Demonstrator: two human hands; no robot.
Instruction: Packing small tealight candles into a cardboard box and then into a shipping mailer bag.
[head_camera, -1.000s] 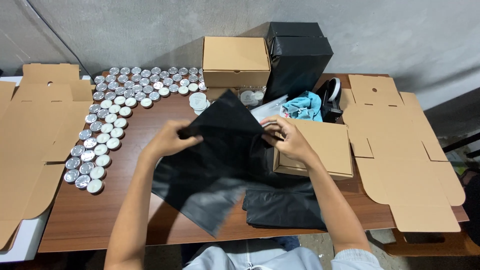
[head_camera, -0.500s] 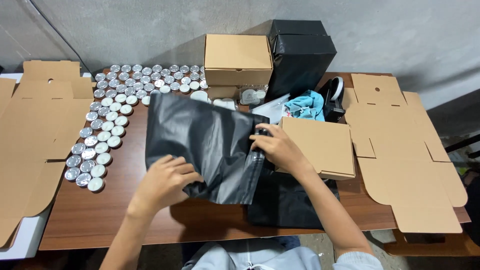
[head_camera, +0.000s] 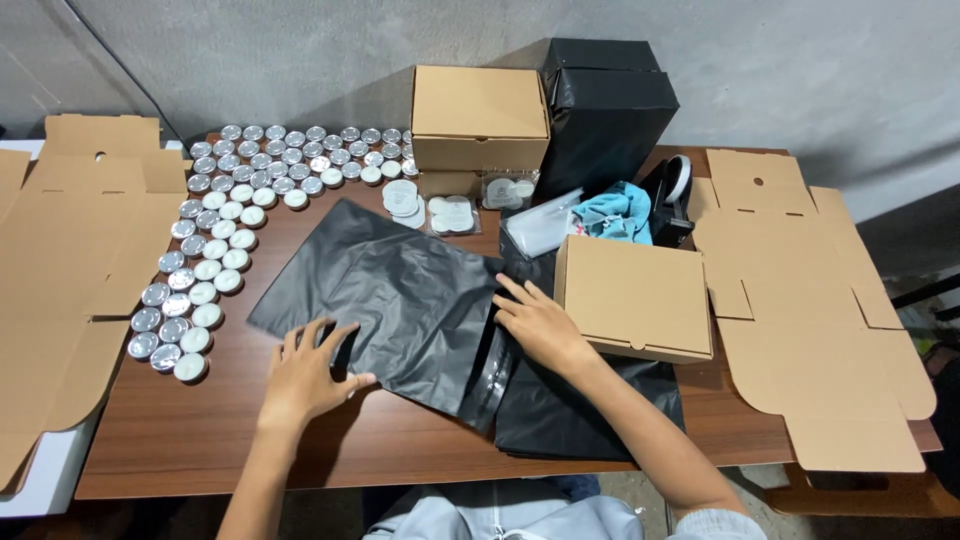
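Near the table's front edge my left hand (head_camera: 305, 375) lies flat, fingers spread, on the black mailer bag's (head_camera: 400, 300) near-left corner. My right hand (head_camera: 535, 325) presses open-fingered on its right edge. I'd smooth outward, judging creases.

Black plastic bag (head_camera: 400, 300): flat on the wooden table (head_camera: 230, 440), left hand (head_camera: 305, 375) pressing its near-left edge, right hand (head_camera: 535, 325) on its right edge. Rows of tealight candles (head_camera: 215, 230) far left; closed cardboard box (head_camera: 635, 297) right; flat cardboard sheets (head_camera: 810, 300) at both ends.
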